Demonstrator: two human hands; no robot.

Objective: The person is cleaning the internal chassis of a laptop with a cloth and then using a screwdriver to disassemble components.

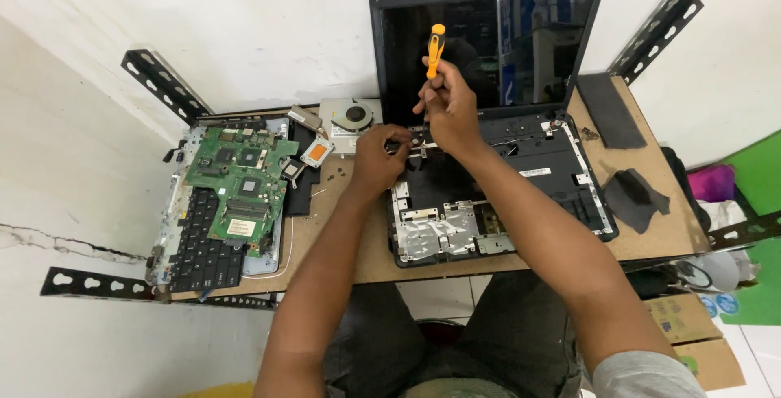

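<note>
Right hand [447, 109] is clenched around the orange-handled screwdriver [436, 50], held upright, tip down at the rear left corner of the opened black laptop base [521, 182]. Left hand [376, 156] pinches that same hinge area with curled fingers. Green circuit board [240, 186] lies on a black keyboard [203, 251], left on the wooden shelf [342, 243].

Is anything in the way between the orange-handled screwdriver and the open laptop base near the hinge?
Nothing visible is. The right hand holds the orange-handled screwdriver upright over the black laptop base at the left hinge; the left hand rests beside it. The tip is hidden behind the fingers.
</note>
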